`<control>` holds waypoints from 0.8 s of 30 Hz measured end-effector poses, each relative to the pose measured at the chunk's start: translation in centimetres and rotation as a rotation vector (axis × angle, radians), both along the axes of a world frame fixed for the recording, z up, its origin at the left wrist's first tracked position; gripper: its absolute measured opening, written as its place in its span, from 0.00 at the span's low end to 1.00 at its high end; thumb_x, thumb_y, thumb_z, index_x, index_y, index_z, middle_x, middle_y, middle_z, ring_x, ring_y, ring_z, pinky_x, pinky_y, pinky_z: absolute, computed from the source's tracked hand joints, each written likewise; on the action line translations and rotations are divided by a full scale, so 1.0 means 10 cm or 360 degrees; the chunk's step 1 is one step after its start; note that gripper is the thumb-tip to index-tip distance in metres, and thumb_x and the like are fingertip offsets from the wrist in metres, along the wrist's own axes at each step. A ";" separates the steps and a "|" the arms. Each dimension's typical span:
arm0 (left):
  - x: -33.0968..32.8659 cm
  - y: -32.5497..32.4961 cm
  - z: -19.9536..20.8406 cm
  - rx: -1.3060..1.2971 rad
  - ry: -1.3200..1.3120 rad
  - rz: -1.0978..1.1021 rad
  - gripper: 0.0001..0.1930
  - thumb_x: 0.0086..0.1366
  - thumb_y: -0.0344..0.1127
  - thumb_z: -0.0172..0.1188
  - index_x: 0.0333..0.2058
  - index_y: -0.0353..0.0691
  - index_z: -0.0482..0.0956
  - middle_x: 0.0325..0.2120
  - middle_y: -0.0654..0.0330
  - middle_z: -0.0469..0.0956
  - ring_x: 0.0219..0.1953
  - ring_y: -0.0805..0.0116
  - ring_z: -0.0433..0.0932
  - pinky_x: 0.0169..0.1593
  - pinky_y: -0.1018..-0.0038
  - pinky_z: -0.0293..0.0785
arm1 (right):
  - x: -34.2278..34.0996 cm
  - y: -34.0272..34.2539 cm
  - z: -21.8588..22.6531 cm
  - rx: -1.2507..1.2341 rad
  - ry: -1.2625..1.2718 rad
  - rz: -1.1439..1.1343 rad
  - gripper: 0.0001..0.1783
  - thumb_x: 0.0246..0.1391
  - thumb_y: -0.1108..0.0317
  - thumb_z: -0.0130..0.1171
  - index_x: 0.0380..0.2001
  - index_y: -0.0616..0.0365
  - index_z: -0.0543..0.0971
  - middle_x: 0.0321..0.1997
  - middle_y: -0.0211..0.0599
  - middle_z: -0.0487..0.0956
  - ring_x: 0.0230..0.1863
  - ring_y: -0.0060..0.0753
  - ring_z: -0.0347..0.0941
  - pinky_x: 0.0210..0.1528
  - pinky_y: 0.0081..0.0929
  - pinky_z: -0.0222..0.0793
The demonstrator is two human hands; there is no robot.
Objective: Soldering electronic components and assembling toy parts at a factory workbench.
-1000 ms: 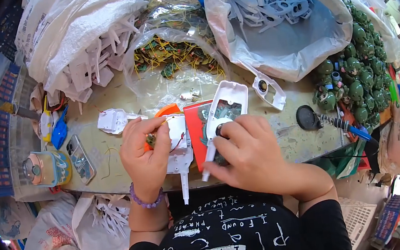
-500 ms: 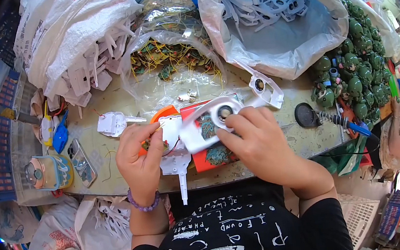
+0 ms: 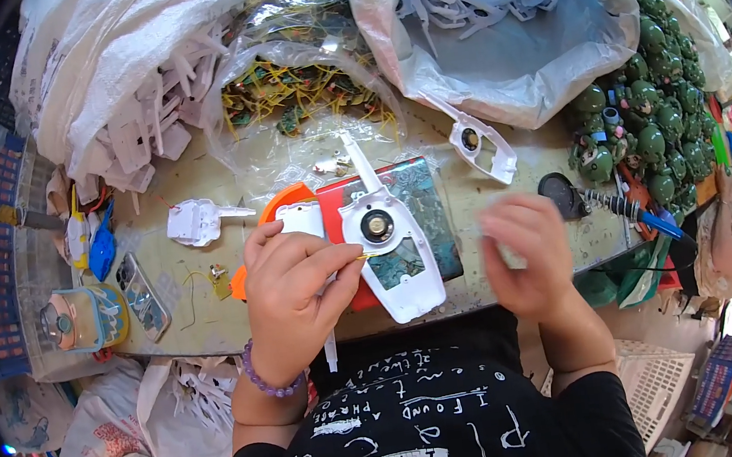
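My left hand [image 3: 300, 281] is pinched on a thin yellow wire [image 3: 373, 254] over the edge of a white plastic shell [image 3: 417, 297]. A round black speaker [image 3: 376, 225] sits in that shell, which lies on a red and teal flat box [image 3: 435, 186]. Partly hidden behind my left hand is a second white shell [image 3: 298, 220], with an orange curved piece [image 3: 288, 198] at its back. To the right, my right hand [image 3: 527, 255] hangs over the table, apart from the shell. Its fingers are smeared by motion, so what they hold, if anything, is unclear.
Another speaker shell [image 3: 495, 159] lies at right; a white housing [image 3: 194, 223] and a phone [image 3: 145, 299] at left. Behind are a bag of wired circuit boards [image 3: 306, 95] and a sack [image 3: 513, 90] of shells. A soldering iron [image 3: 645, 219] rests near green round parts [image 3: 646, 106].
The speaker shell, earlier lifted in my right hand, now lies on the flat box. My right hand has moved away to the right. My left hand has shifted right, toward the shell.
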State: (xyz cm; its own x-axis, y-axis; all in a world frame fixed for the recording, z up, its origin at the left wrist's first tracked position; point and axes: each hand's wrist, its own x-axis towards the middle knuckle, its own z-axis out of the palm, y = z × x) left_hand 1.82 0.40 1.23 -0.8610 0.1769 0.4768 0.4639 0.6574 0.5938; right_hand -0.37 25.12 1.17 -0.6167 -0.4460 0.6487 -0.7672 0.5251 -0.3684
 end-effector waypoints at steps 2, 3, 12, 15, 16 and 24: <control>-0.02 0.05 0.02 -0.0055 0.0052 0.0034 0.07 0.49 0.28 0.67 0.29 0.43 0.82 0.23 0.66 0.77 0.30 0.67 0.76 0.52 0.62 0.63 | 0.17 0.31 -0.19 -0.0449 0.0034 -0.0268 0.14 0.49 0.85 0.55 0.40 0.62 0.72 0.36 0.38 0.74 0.37 0.31 0.70 0.40 0.26 0.67; -0.03 0.09 0.05 -0.0029 0.0059 -0.0026 0.07 0.49 0.28 0.67 0.29 0.43 0.82 0.23 0.66 0.77 0.30 0.67 0.76 0.52 0.62 0.63 | 0.26 0.48 -0.35 -0.0682 0.0017 -0.0391 0.12 0.53 0.84 0.53 0.41 0.62 0.71 0.33 0.36 0.73 0.33 0.27 0.68 0.37 0.23 0.65; 0.07 0.06 0.03 -0.0191 0.0115 0.0167 0.08 0.50 0.25 0.66 0.31 0.39 0.81 0.26 0.63 0.75 0.33 0.66 0.74 0.55 0.61 0.62 | 0.52 1.34 -0.63 -0.1709 -0.0669 -0.1332 0.20 0.56 0.73 0.59 0.50 0.59 0.65 0.32 0.23 0.67 0.26 0.12 0.60 0.26 0.12 0.56; 0.08 0.01 -0.03 -0.0169 0.0121 0.0181 0.08 0.50 0.25 0.66 0.31 0.39 0.81 0.26 0.63 0.76 0.33 0.66 0.74 0.55 0.61 0.61 | 0.32 1.41 -0.42 -0.1751 -0.0377 -0.1238 0.16 0.59 0.69 0.57 0.49 0.59 0.68 0.28 0.21 0.67 0.25 0.10 0.59 0.25 0.12 0.55; 0.08 0.02 -0.03 -0.0172 0.0124 0.0186 0.08 0.50 0.25 0.66 0.31 0.39 0.81 0.26 0.63 0.76 0.33 0.66 0.74 0.55 0.61 0.61 | 0.28 1.52 -0.42 -0.1754 -0.0379 -0.1232 0.16 0.59 0.69 0.57 0.49 0.59 0.68 0.28 0.21 0.67 0.25 0.10 0.59 0.25 0.12 0.55; 0.14 0.05 -0.03 -0.0208 0.0129 0.0237 0.07 0.50 0.26 0.66 0.31 0.40 0.81 0.26 0.63 0.76 0.33 0.66 0.75 0.53 0.62 0.61 | 0.34 1.94 0.02 -0.0791 -0.0480 -0.1835 0.10 0.61 0.65 0.56 0.34 0.61 0.79 0.31 0.27 0.77 0.32 0.17 0.69 0.35 0.17 0.63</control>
